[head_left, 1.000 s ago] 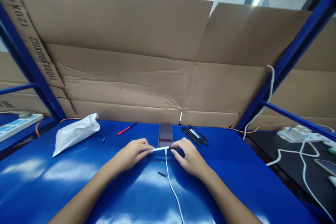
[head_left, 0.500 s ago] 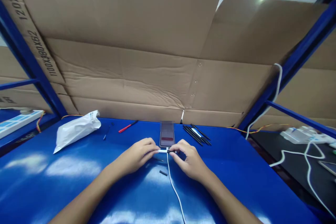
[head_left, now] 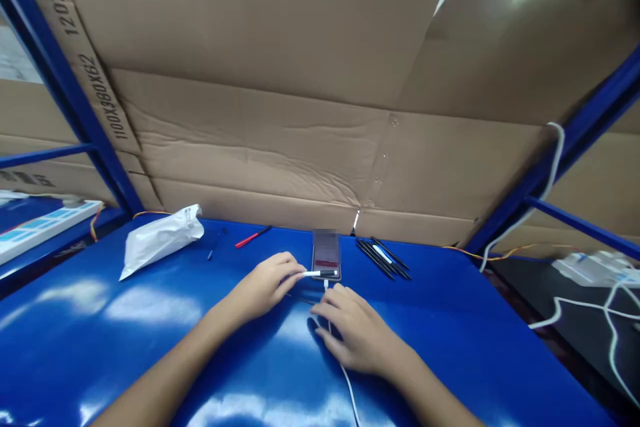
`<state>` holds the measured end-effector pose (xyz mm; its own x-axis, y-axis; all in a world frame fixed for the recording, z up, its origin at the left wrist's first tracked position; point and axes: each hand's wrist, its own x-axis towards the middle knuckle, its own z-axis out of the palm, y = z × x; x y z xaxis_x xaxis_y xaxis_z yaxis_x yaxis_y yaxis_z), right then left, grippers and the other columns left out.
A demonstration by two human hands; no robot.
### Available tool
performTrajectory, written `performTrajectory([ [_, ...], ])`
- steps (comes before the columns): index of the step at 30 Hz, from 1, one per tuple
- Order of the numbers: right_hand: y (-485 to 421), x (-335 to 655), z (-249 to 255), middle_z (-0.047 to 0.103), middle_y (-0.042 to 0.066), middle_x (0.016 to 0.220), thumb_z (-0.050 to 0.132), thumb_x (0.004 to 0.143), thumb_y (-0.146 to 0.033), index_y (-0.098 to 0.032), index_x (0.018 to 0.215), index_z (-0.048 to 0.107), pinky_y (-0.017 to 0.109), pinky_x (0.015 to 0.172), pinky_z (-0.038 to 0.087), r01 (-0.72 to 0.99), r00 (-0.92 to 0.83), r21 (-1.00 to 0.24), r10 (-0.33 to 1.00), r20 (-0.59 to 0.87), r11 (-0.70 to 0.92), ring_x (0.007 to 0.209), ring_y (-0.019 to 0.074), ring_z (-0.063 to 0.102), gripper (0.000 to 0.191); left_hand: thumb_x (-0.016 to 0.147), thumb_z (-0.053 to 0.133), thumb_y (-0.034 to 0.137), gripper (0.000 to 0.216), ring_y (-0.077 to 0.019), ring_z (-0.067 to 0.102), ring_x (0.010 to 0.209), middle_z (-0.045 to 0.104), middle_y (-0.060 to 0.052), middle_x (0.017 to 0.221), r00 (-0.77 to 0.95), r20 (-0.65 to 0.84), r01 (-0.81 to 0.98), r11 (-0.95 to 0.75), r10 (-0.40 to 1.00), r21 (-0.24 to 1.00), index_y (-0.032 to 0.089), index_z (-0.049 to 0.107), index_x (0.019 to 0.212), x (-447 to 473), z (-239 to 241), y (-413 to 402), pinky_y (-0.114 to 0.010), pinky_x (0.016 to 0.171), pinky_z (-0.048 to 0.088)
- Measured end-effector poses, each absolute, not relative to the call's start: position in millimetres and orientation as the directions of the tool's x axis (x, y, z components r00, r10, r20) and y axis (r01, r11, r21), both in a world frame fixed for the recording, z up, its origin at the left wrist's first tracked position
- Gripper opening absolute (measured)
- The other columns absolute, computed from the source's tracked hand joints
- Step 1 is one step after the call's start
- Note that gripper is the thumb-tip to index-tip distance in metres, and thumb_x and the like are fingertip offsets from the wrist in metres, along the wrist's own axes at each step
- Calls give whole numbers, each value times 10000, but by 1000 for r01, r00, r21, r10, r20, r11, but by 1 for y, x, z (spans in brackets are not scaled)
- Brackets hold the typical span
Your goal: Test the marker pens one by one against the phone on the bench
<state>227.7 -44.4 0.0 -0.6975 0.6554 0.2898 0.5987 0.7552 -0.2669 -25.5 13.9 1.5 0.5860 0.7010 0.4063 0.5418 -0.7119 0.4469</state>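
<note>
My left hand (head_left: 270, 285) is closed in a pinch on a white pen (head_left: 320, 273), whose black front part points right across the lower end of a phone (head_left: 326, 255). My right hand (head_left: 353, 327) is lower and to the right, just above the table, its thumb and fingers apart. It is over a white cable (head_left: 350, 390) that runs from the phone's near end toward me. Near its fingertips is a dark patch; I cannot tell whether it is shadow or a small part. A thin dark piece lies between the hands, partly hidden.
Several black pens (head_left: 383, 259) lie right of the phone, one with a white-and-blue section. A red and black pen (head_left: 253, 237) and a white bag (head_left: 161, 239) are on the left. A cardboard wall (head_left: 260, 167) closes the back; blue posts (head_left: 95, 127) flank the blue table (head_left: 150, 360).
My right hand has let go of the pen's black part and moved down toward me, over where a small black piece lay. My left hand still holds the pen. The view has shifted slightly.
</note>
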Motion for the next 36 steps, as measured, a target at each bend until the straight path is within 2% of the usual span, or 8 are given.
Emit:
performTrajectory([
  [6, -45, 219, -6, 648, 53, 919, 532, 982, -149, -213, 1033, 678, 316, 751, 442, 602, -773, -60, 600, 204, 796, 845, 212, 564, 167, 1078, 474, 272, 272, -199, 653, 987, 691, -63, 1048, 589, 383, 549, -700, 712, 457, 209, 735, 1126, -25, 2, 12, -304, 912, 513],
  [15, -44, 213, -21, 644, 60, 854, 561, 875, -51, -187, 858, 658, 300, 688, 437, 575, -772, -45, 559, 302, 817, 793, 214, 557, 168, 1076, 489, 277, 262, -195, 652, 975, 685, -58, 1048, 602, 366, 544, -700, 710, 463, 214, 734, 1145, -27, 0, 14, -302, 900, 513],
  [18, -43, 214, -15, 673, 60, 857, 549, 862, -49, -184, 923, 672, 300, 719, 461, 505, -710, -213, 543, 448, 836, 802, 208, 575, 193, 1083, 477, 298, 279, -196, 653, 976, 684, -61, 1043, 596, 362, 544, -692, 717, 475, 212, 736, 1142, -28, -1, 15, -302, 902, 512],
  [21, -35, 223, -4, 686, 40, 852, 546, 862, -83, -194, 949, 676, 287, 737, 471, 451, -473, -498, 672, 570, 741, 812, 189, 595, 192, 1086, 464, 309, 292, -199, 657, 979, 685, -63, 1049, 596, 356, 544, -688, 720, 480, 213, 735, 1140, -29, -2, 16, -304, 903, 513],
  [24, -21, 235, -2, 655, 19, 783, 594, 860, -189, -198, 914, 693, 268, 628, 427, 446, -145, -709, 826, 545, 546, 676, 159, 541, 113, 1090, 454, 309, 292, -193, 661, 987, 688, -59, 1071, 616, 341, 533, -695, 710, 483, 228, 727, 1153, -30, -2, 16, -296, 906, 513],
  [26, -10, 242, -6, 615, 7, 716, 606, 867, -276, -192, 895, 700, 269, 599, 406, 384, -13, -811, 881, 474, 442, 630, 154, 503, 129, 1093, 448, 314, 294, -190, 662, 989, 689, -56, 1078, 629, 338, 524, -703, 700, 481, 234, 723, 1163, -29, -1, 15, -291, 906, 511],
  [31, 4, 244, -21, 595, 8, 701, 666, 839, -416, -174, 896, 688, 276, 577, 417, 151, -6, -932, 943, 333, 331, 600, 150, 499, 250, 1097, 440, 322, 302, -188, 662, 979, 692, -53, 1072, 636, 343, 518, -712, 691, 474, 237, 720, 1171, -27, 1, 13, -289, 894, 512],
  [36, 4, 241, -24, 622, 12, 710, 718, 833, -454, -171, 910, 693, 277, 590, 450, 111, -21, -943, 949, 314, 314, 605, 149, 530, 294, 1091, 450, 320, 299, -189, 666, 964, 703, -58, 1069, 642, 362, 499, -727, 676, 472, 235, 727, 1163, -26, 0, 12, -289, 891, 529],
])
